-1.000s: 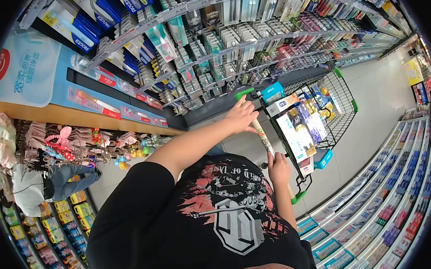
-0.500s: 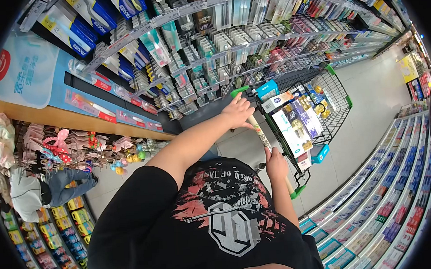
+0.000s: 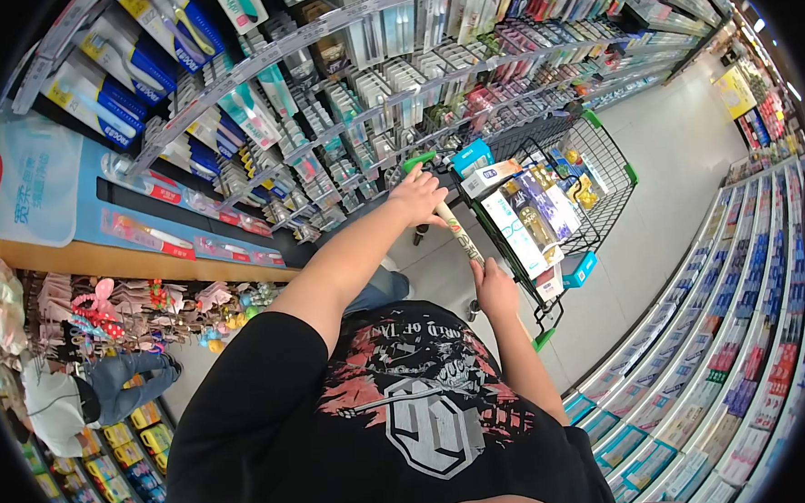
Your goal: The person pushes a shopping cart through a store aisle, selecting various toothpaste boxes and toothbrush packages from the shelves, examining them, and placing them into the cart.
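My left hand is wrapped over the far end of a shopping cart's handle, beside its green end cap. Nearer my body, my right hand closes round the same patterned bar. In front of both hands is the black wire shopping cart with green corners. Boxed goods fill the end nearest me: a white box, a purple and white package and a blue box. Another blue box sticks out at the cart's right side. Yellow-and-white packages lie deeper in.
Toothbrush shelves curve along the left and ahead, close to the cart. Shelves of boxed goods line the right. Tiled floor runs ahead between them. Behind at left, a person stands near hanging hair accessories.
In the view, the cart and both hands have shifted slightly left and the shelves have turned a little. Both hands keep their hold on the handle.
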Demonstrator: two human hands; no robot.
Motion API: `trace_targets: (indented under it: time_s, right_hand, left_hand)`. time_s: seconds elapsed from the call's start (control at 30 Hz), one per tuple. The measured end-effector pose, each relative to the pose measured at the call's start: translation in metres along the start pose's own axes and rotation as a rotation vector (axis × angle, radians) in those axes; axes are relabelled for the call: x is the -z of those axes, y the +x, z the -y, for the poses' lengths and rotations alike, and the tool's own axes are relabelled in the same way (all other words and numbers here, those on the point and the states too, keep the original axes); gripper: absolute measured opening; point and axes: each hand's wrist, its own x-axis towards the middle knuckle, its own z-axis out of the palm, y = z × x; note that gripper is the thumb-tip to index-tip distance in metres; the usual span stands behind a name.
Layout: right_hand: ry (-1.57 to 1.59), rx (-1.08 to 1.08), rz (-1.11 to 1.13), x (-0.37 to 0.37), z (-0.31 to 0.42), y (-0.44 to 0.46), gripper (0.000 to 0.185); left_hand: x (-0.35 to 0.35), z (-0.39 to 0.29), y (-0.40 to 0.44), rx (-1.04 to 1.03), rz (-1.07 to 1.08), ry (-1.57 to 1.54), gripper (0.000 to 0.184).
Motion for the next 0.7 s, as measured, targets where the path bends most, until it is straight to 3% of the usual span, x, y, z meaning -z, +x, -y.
trace_targets:
  time_s: [0.13, 0.7]
  right_hand:
    - [0.049, 0.028, -0.078, -0.002, -0.005, 0.011, 0.051]
    - [-0.102, -0.019, -0.172, 0.02, -0.069, 0.061, 0.05]
  left_hand:
    - [0.008, 0.003, 0.018, 0.031, 0.144, 0.03, 0.083]
    - [-0.002, -0.012, 0.099, -0.056, -0.044, -0.052, 0.072]
